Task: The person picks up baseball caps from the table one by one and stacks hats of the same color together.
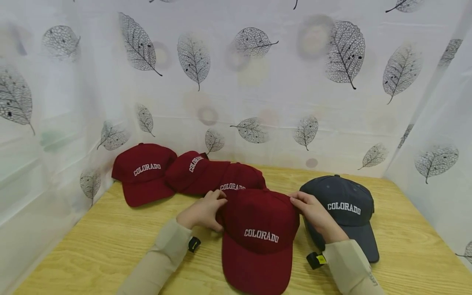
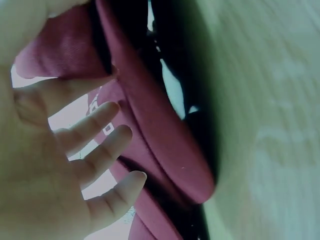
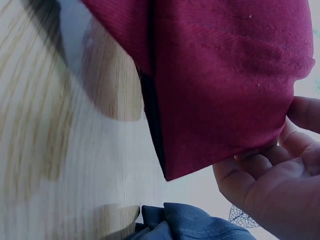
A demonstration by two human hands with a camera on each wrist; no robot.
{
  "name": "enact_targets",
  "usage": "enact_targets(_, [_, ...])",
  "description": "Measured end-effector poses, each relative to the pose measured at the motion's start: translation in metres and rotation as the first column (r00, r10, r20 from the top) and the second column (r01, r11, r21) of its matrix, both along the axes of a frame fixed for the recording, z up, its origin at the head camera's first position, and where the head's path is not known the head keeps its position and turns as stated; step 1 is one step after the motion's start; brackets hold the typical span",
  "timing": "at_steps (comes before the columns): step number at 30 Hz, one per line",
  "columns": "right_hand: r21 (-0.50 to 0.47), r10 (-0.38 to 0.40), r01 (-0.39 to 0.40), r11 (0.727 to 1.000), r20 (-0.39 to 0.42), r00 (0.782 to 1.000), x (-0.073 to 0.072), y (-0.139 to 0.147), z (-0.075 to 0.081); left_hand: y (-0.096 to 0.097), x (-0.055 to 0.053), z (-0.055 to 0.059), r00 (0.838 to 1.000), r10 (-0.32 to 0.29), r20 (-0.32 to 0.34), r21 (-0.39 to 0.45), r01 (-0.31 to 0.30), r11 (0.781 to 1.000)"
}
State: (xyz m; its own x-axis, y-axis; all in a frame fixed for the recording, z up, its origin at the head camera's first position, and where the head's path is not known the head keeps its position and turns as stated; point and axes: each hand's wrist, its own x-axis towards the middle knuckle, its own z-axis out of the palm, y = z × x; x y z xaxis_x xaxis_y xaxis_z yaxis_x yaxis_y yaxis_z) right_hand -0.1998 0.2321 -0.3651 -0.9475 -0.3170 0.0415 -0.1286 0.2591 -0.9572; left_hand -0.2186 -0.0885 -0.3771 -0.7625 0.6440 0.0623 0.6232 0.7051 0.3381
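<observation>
A red baseball cap (image 1: 261,217) with white COLORADO lettering stands at front centre, its brim toward me. My right hand (image 1: 313,213) pinches its right rear edge; the right wrist view shows thumb and fingers on the red cloth (image 3: 230,95). At the cap's left side is my left hand (image 1: 203,211), thumb and fingers spread apart. Those fingers (image 2: 107,150) look fairly straight in the left wrist view, beside red cloth (image 2: 65,45). A dark blue COLORADO cap (image 1: 343,200) sits just right, partly behind my right hand.
Behind lie red caps: one at far left (image 1: 145,174), a tilted one (image 1: 195,172) beside it, another (image 1: 243,174) partly covered by the front cap. They rest on a wood-grain table (image 1: 121,246). A leaf-patterned white curtain (image 1: 236,94) encloses the back and sides.
</observation>
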Motion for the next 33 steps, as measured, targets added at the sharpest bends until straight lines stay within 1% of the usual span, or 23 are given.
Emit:
enact_targets(2, [0.001, 0.001, -0.001, 1.0, 0.0, 1.0, 0.001, 0.001, 0.0, 0.0, -0.001, -0.002, 1.0, -0.008, -0.029, -0.02, 0.008, 1.0])
enact_targets(4, [0.002, 0.002, -0.002, 1.0, 0.0, 1.0, 0.001, 0.001, 0.001, 0.001, -0.001, -0.003, 0.999, -0.011, -0.04, -0.021, 0.01, 1.0])
enact_targets(7, [0.005, 0.01, -0.01, 1.0, -0.004, 1.0, 0.002, 0.003, 0.001, 0.001, -0.001, -0.005, 0.999, -0.016, -0.041, -0.013, 0.015, 1.0])
enact_targets(10, [0.005, 0.018, -0.018, 1.0, -0.013, 1.0, 0.002, 0.004, 0.001, 0.001, 0.0, -0.003, 0.999, -0.019, -0.035, -0.01, 0.019, 1.0])
enact_targets(14, [0.002, 0.027, -0.027, 1.0, -0.027, 0.999, 0.002, 0.005, 0.002, -0.001, 0.002, 0.001, 0.998, -0.032, -0.054, -0.017, 0.032, 0.999])
enact_targets(17, [0.003, 0.025, -0.025, 1.0, -0.036, 0.999, 0.002, 0.005, 0.003, -0.003, 0.003, 0.005, 0.995, -0.061, -0.078, -0.011, 0.06, 0.998])
enact_targets(22, [0.0, -0.001, 0.001, 1.0, -0.051, 0.999, 0.003, 0.006, 0.004, -0.006, 0.002, 0.012, 0.99, -0.101, -0.1, -0.01, 0.1, 0.995])
enact_targets(26, [-0.032, -0.029, 0.027, 0.999, -0.064, 0.998, 0.003, 0.005, 0.006, -0.009, 0.001, 0.018, 0.987, -0.1, -0.125, -0.003, 0.101, 0.995])
enact_targets(30, [-0.072, -0.064, 0.059, 0.996, -0.077, 0.995, 0.004, 0.004, 0.007, -0.011, 0.001, 0.024, 0.983, -0.077, -0.168, 0.03, 0.083, 0.996])
enact_targets(31, [-0.083, -0.072, 0.066, 0.994, -0.079, 0.994, 0.005, 0.004, 0.008, -0.012, 0.001, 0.025, 0.979, -0.074, -0.19, 0.037, 0.082, 0.996])
enact_targets(33, [-0.109, -0.081, 0.073, 0.991, -0.08, 0.993, 0.005, 0.004, 0.008, -0.012, 0.0, 0.027, 0.966, -0.074, -0.249, 0.053, 0.09, 0.995])
